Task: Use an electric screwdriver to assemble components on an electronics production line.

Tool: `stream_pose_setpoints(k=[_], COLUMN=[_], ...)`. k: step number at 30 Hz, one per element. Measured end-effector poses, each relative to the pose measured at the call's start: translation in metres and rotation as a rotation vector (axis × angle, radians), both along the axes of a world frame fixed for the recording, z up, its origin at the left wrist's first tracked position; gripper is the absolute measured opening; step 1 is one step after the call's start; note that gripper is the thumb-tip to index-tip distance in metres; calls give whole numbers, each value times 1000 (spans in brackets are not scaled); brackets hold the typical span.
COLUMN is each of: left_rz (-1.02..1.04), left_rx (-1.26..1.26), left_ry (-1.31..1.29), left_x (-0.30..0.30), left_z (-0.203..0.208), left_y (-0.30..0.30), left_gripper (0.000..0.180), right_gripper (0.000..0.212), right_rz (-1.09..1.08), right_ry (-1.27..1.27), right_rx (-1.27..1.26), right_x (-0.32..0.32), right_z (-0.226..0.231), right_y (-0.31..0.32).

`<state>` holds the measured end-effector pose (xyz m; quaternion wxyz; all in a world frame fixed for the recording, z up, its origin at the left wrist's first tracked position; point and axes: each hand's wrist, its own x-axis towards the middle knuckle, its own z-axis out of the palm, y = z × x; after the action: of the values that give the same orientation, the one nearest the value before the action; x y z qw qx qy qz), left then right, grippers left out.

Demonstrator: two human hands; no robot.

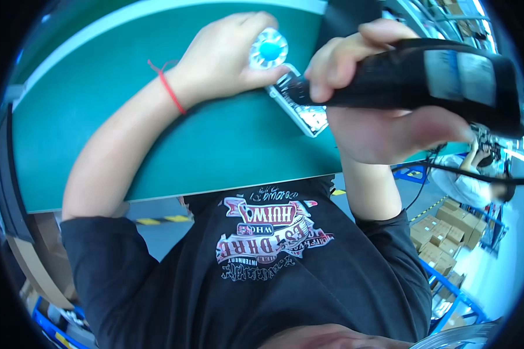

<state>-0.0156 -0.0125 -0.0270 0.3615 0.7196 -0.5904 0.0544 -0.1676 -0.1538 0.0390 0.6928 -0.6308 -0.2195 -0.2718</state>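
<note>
My left hand (pixel 224 55) is closed on a white device whose long, shallow housing (pixel 300 116) lies open, with electronic parts showing inside. At its far end is a round, ribbed, clear-and-white part (pixel 269 47) with a light blue centre, beside my left fingers. A black powered screwdriver (pixel 384 78) with a pale label is gripped in my right hand (pixel 367 131), its fingers wrapped round the body. The tool lies nearly level and its narrow front end reaches the open housing. Whether the tip touches anything inside is hidden.
A green work table (pixel 233 151) lies beneath both hands. The tool's black cable (pixel 477 174) trails down at the right. Cardboard boxes (pixel 442 244) sit on a blue-framed cart beyond the table at the right, and another person (pixel 466 180) is farther back.
</note>
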Motion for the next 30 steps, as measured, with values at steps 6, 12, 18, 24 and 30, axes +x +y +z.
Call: stream_pose_setpoints(k=[6, 12, 18, 24, 30], left_rz=[-15, 22, 28, 47, 39], left_rx=[-39, 15, -8, -23, -15], left_ry=[-16, 122, 80, 52, 12], left_x=[6, 9, 8, 13, 12], left_z=[-3, -3, -4, -4, -11], left_y=[-2, -6, -4, -4, -6], left_gripper=[54, 51, 51, 53, 55], right_gripper=[104, 102, 101, 105, 109], right_rz=[-319, -410, -362, -192, -292], right_ry=[-178, -210, -283, -130, -48], right_rx=[-45, -148, -191, -56, 16], right_x=[-62, -69, -54, -53, -55], right_z=[49, 45, 27, 36, 25], right_y=[-41, -53, -61, -53, 5])
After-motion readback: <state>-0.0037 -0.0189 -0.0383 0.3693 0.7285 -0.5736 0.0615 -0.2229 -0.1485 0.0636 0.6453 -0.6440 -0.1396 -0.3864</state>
